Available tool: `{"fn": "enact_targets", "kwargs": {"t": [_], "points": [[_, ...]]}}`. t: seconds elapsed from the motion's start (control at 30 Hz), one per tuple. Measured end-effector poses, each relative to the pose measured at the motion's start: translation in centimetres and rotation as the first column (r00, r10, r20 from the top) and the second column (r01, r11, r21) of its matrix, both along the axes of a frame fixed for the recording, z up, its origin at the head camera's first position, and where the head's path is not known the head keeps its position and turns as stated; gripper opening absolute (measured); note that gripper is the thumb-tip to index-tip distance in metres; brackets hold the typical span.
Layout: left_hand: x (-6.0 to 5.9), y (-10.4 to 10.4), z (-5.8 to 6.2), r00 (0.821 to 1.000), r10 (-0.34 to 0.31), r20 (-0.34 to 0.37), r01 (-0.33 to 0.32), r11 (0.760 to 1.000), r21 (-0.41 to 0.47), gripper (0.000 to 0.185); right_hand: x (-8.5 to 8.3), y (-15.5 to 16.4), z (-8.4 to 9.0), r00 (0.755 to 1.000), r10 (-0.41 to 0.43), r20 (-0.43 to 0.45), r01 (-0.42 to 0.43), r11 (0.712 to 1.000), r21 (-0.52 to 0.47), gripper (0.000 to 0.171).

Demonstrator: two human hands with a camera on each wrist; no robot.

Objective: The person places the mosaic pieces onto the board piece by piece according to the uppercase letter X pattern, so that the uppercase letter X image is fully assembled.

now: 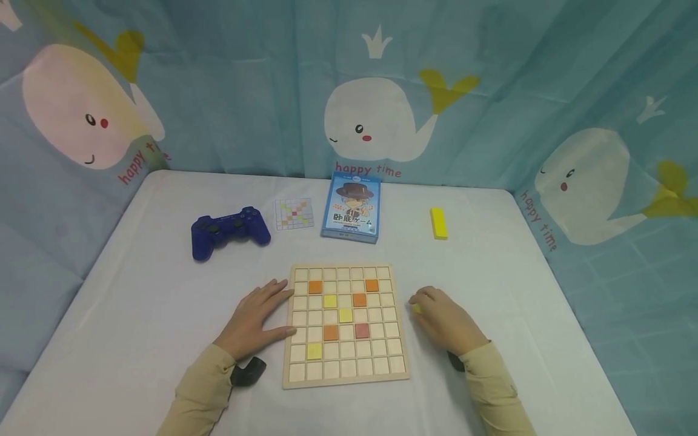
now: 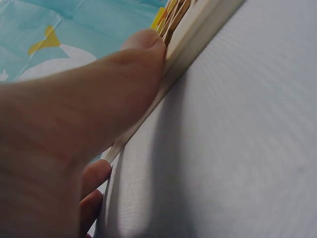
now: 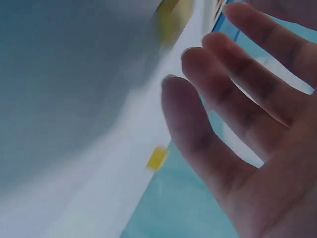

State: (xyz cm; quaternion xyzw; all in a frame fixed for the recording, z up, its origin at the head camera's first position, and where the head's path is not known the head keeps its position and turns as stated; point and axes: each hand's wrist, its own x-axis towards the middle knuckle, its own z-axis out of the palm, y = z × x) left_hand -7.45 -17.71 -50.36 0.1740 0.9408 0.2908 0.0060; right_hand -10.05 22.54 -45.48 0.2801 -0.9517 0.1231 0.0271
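Observation:
My left hand (image 1: 253, 321) rests at the left edge of a wooden grid board (image 1: 291, 303), fingers stretched out and thumb on its frame. In the left wrist view the thumb (image 2: 133, 69) lies along the board's side. Orange tiles (image 1: 331, 332), yellow tiles (image 1: 346, 315) and one red tile (image 1: 362, 330) sit in its squares. Right of the board is my right hand (image 1: 444, 321), over a small yellow piece (image 1: 417, 309) that it mostly hides. The right wrist view shows its fingers (image 3: 188, 104) spread, with the blurred yellow piece (image 3: 173, 22) beside the fingertips.
A blue game controller (image 1: 229, 230), a card with a printed grid (image 1: 294, 214) and a blue game box (image 1: 352, 208) lie behind the board. Back right lies a yellow bar (image 1: 438, 223). A whale-print curtain (image 1: 245, 91) borders the white table (image 1: 163, 290).

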Motion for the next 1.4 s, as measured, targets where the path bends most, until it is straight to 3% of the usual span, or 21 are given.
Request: {"fn": "enact_targets", "kwargs": {"t": [0.27, 0.6, 1.07, 1.4], "points": [[0.1, 0.0, 0.0, 1.0, 0.003, -0.01, -0.003, 1.0, 0.004, 0.076, -0.2, 2.1, -0.5, 1.0, -0.02, 0.005, 0.02, 1.0, -0.011, 0.028], [0.1, 0.0, 0.0, 1.0, 0.004, 0.013, -0.004, 1.0, 0.001, 0.077, 0.2, 1.7, -0.5, 1.0, -0.014, 0.02, 0.014, 1.0, -0.004, 0.03], [0.1, 0.0, -0.1, 1.0, 0.0, -0.025, 0.0, 1.0, 0.005, 0.076, 0.9, 0.9, -0.3, 0.998, 0.032, -0.054, -0.037, 0.996, -0.083, 0.031], [0.0, -0.1, 0.0, 1.0, -0.005, 0.0, 0.005, 1.0, -0.007, 0.077, 2.2, -1.1, 0.2, 0.997, 0.077, 0.015, -0.075, 0.991, -0.11, 0.026]]}}
